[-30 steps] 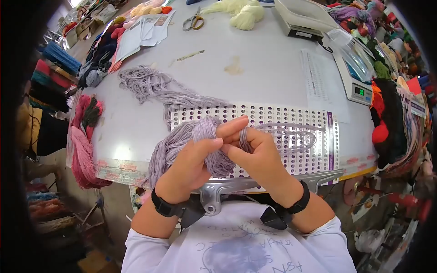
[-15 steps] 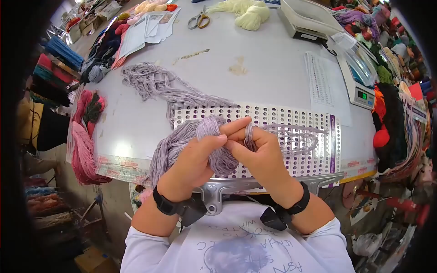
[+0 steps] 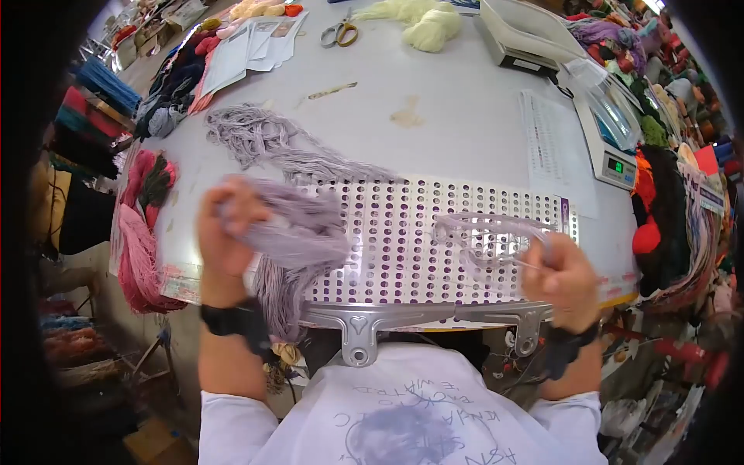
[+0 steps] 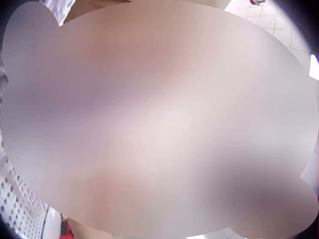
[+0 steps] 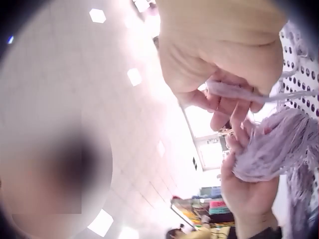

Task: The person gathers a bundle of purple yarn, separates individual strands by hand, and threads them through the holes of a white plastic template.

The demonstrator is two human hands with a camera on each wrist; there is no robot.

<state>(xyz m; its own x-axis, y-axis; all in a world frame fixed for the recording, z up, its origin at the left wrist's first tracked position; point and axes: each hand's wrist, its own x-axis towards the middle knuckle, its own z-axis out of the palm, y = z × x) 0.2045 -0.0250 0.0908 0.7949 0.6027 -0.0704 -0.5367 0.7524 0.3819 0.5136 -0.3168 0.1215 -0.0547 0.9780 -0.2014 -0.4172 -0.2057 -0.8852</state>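
My left hand (image 3: 229,232) grips a thick hank of lavender yarn (image 3: 306,225) at the left of the table, its fingers through the loop. Apart from it on the right, my right hand (image 3: 562,275) has curled fingers round a thin bundle of lavender strands (image 3: 496,225), which trails leftward over a white perforated sheet (image 3: 403,256). In the right wrist view the strands (image 5: 234,92) run through the right fingers, while the left hand (image 5: 251,196) carries the hank (image 5: 274,149). Blur covers most of the left wrist view.
Another lavender hank (image 3: 263,139) lies behind the sheet. A metal clip bar (image 3: 418,311) runs along the table's front edge. Pink yarn (image 3: 139,240) hangs at the left. Scissors (image 3: 339,35), pale yellow yarn (image 3: 430,27) and a digital scale (image 3: 616,167) stand farther back.
Both hands were together at the middle over the sheet. They have swung apart, the left leftward with the hank, the right rightward with the strands.
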